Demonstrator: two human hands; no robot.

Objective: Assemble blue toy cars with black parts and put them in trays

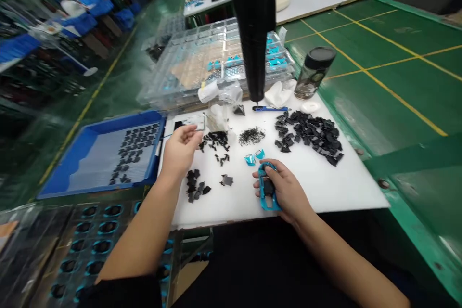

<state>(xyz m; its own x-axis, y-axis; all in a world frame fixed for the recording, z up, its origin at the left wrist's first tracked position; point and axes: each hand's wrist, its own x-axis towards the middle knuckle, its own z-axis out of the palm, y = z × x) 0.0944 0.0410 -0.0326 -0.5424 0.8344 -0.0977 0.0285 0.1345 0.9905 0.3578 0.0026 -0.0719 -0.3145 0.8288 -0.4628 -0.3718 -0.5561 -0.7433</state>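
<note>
My right hand (pixel 290 190) grips a blue plastic frame (pixel 269 202) with a black piece set in its middle. Just beyond it, two small blue pieces (pixel 250 159) lie on the white work surface (pixel 317 187). My left hand (pixel 179 151) is raised at the left side, thumb and fingers curled together; what is between them, if anything, cannot be made out. Beside it lies a pile of small black parts (pixel 218 140). Nearer to me are a cluster of flat black pieces (pixel 195 187) and a single grey-black piece (pixel 227 180).
A black powered screwdriver (pixel 254 33) hangs over the table. Around it are tiny screws (pixel 251 135), a blue pen (pixel 270 109), a heap of black parts (pixel 314 134) and a dark-lidded jar (pixel 314 72). Clear trays (pixel 173 77) stack behind; a blue tray (pixel 83 154) sits left.
</note>
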